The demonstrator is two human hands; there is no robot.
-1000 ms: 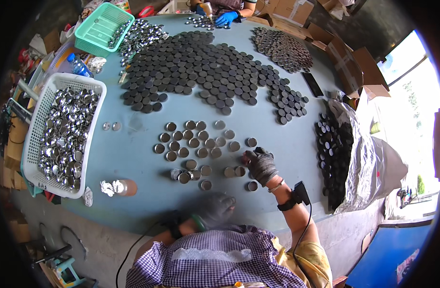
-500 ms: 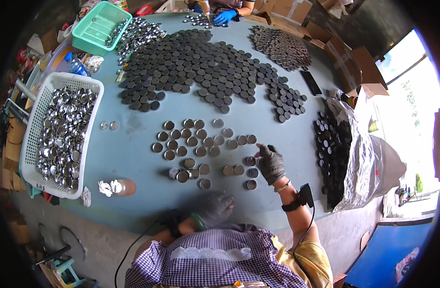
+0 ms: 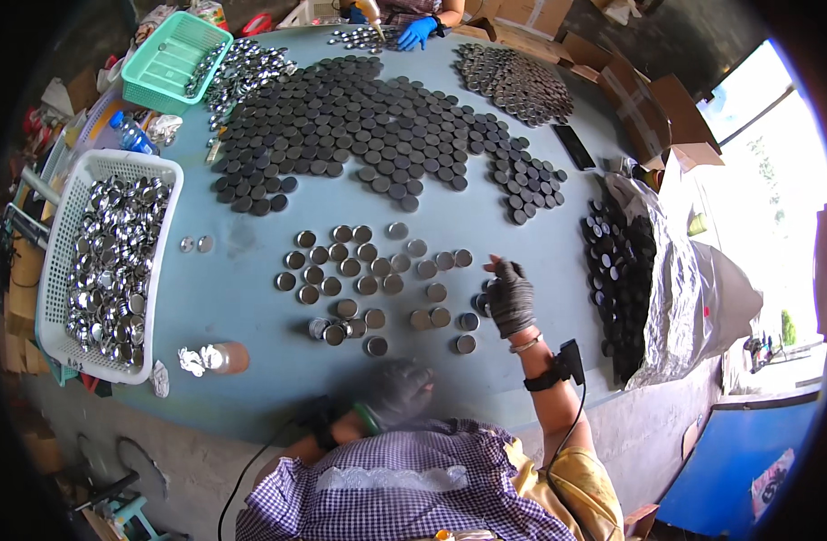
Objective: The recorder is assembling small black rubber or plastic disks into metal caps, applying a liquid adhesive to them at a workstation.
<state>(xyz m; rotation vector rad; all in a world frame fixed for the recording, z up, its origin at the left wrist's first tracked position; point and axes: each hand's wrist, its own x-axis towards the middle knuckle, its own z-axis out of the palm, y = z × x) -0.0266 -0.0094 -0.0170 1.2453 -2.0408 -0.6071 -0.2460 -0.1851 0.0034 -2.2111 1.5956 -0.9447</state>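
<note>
My right hand (image 3: 511, 302), in a dark grey glove with bare fingertips, is over the right end of a loose group of round metal caps (image 3: 367, 285). Its fingers are curled, and a dark round cap (image 3: 480, 304) shows at their left edge; whether it is gripped or only touched is hidden. Just left of that hand lie a single cap (image 3: 436, 292) and another cap (image 3: 468, 321). My left hand (image 3: 391, 394), gloved alike, hovers blurred by the near table edge; its fingers are smeared. A small stack of caps (image 3: 332, 333) stands beyond it.
Dark discs (image 3: 341, 122) cover the table's far middle. A white basket (image 3: 167, 261) of shiny caps stands left, a green basket (image 3: 165, 56) far left. Black discs (image 3: 619, 261) lie on a silvery sheet at right. A co-worker's blue-gloved hand (image 3: 417, 33) works opposite.
A single cap now lies left of my right hand, where the table was bare. The right hand has moved slightly nearer to me. My left hand stays blurred in about the same place.
</note>
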